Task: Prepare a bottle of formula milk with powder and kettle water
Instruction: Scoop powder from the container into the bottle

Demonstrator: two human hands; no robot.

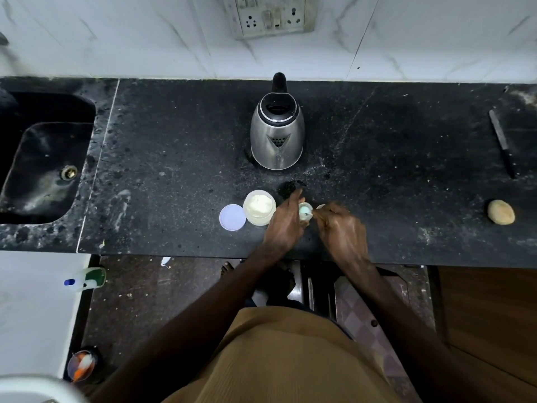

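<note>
Apparently dosing | left hand (286, 221) grips small pale-green bottle (305, 213) | right hand (340, 225) pinches thin scoop (310, 212) (mostly hidden) | next: steady pour from silver steel kettle (277, 132)

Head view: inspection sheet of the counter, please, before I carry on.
Surface: black stone counter, white specks and smears.
Job's things: kettle upright; powder jar open, its lid beside it; bottle.
Clutter: knife, round brown lump far right.
Grips: left hand holds bottle; right hand pinches what looks like a spoon at its mouth.
Cables: nothing seen.
Surroundings: sink left, wall socket above.
</note>
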